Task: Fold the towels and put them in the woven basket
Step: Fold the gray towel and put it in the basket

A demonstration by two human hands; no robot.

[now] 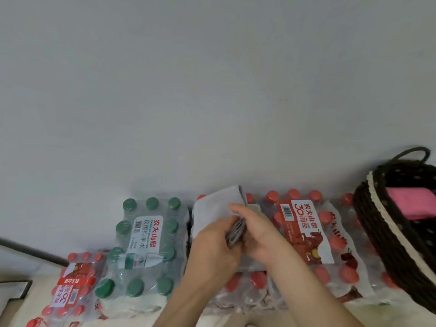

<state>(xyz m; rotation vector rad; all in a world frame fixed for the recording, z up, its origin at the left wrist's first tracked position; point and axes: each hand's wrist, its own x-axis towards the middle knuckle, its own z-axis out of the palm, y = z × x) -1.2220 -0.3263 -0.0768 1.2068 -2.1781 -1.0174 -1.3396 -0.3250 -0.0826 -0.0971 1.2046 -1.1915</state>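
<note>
A grey towel (215,205), folded into a small stack, lies on top of shrink-wrapped bottle packs in the middle of the head view. My left hand (212,246) grips its near left part. My right hand (256,232) pinches the layered folded edge, fingers curled over it. The dark woven basket (377,227) with a cream band and a loop handle stands at the right edge, about a pack's width from my hands. A folded pink towel (410,204) lies inside it.
A green-capped water pack (146,246) stands left of the towel. Red-capped packs (306,232) fill the space between the towel and the basket, and another (73,286) sits at lower left. A plain grey wall rises behind everything.
</note>
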